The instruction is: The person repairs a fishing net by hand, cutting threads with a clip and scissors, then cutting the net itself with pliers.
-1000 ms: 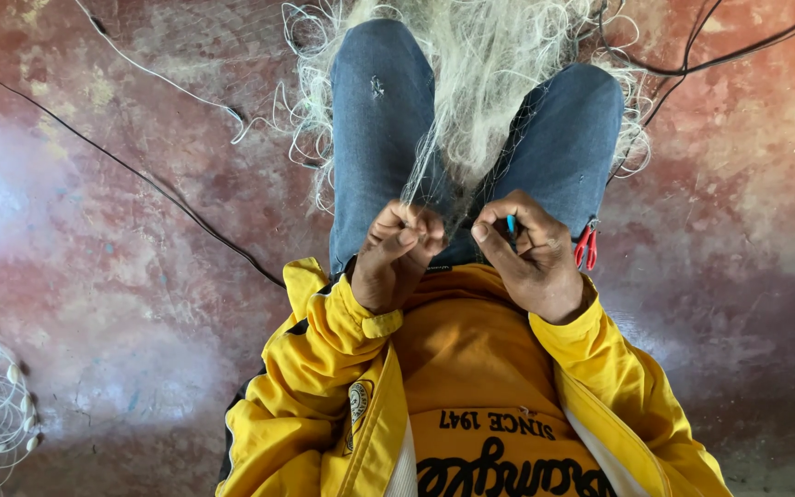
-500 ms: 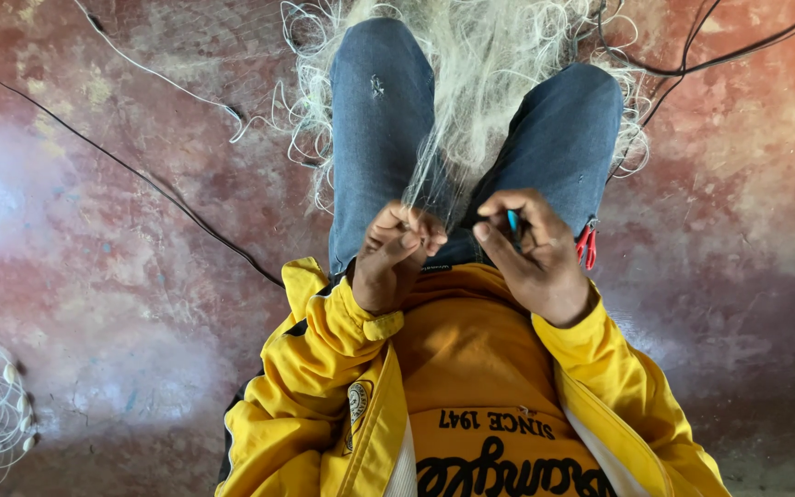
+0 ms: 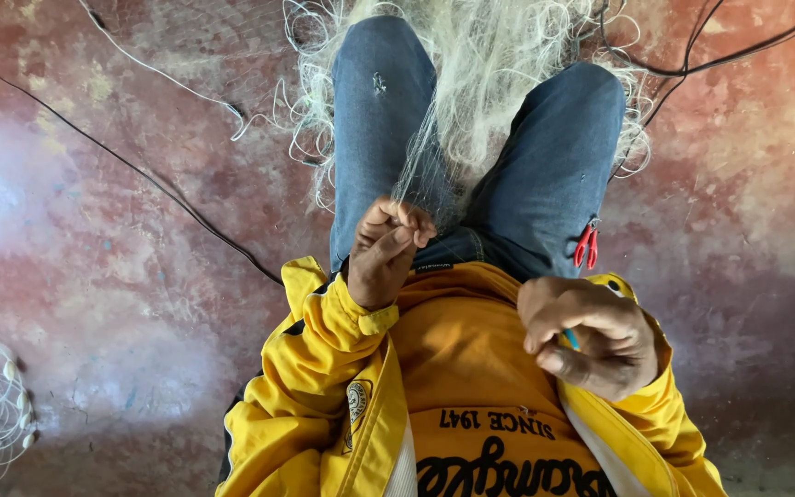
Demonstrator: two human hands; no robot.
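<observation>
Seen from the head camera: my left hand (image 3: 386, 253) has its fingers pinched together on a gathered fold of pale fishing net (image 3: 480, 83), which spills between my knees over the blue jeans (image 3: 554, 175) onto the reddish floor (image 3: 94, 230). My right hand (image 3: 591, 336) is drawn back toward the chest, fingers curled tight on a small blue tool (image 3: 570, 338), possibly a netting needle, mostly hidden. I judge the mesh light, limp and prone to snagging; best taken in bunched strands, not single threads. Small red-handled snips (image 3: 586, 247) hang at my right thigh. The yellow jacket (image 3: 324, 396) carries a round pale badge low on its left front; dark lettering crosses the orange shirt (image 3: 471, 368).
</observation>
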